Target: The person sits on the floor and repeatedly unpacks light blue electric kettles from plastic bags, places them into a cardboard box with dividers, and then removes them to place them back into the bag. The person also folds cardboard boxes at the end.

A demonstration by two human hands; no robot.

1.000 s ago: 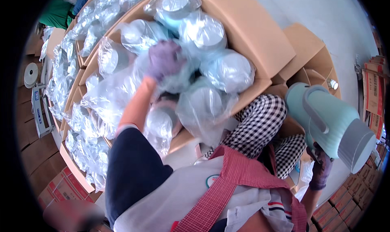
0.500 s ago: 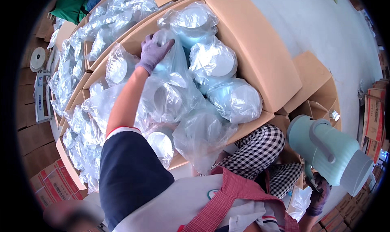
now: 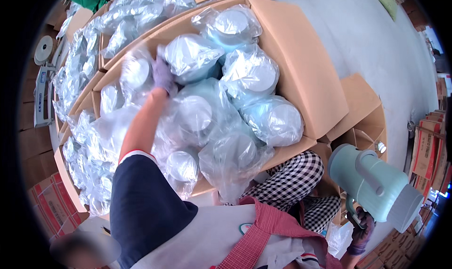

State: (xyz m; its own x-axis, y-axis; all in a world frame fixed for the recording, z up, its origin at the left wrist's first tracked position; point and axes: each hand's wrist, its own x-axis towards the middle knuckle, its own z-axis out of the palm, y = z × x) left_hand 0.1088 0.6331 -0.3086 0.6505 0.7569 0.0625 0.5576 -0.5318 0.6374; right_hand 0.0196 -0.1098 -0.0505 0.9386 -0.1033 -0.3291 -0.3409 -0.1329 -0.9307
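Observation:
A purple-gloved hand, my left hand point(image 3: 163, 76), reaches into a large carton. Motion smears its fingers, which are partly lost against clear plastic; I cannot make out whether they grip anything. A bagged flask point(image 3: 192, 59) lies right beside its fingertips, and another bagged flask point(image 3: 136, 73) is just left of it. Several more pale-blue flasks in clear bags fill the carton, such as one bagged flask point(image 3: 256, 73). At lower right my right hand point(image 3: 361, 227), also gloved, is closed on the handle of a mint-green thermos jug point(image 3: 369, 182) with a grey lid, tilted and unbagged.
The carton's raised flap point(image 3: 301, 57) stands on the far right side. A smaller divided carton point(image 3: 365, 123) sits beyond the jug. More cartons of bagged goods point(image 3: 136, 26) line the left. A white reel point(image 3: 43, 50) and stacked red-and-brown boxes point(image 3: 54, 207) are at the left edge.
My left hand has drawn back leftward and slightly nearer from the top of the bagged flask, which now shows fully. My right hand still holds the jug; the view has shifted a little.

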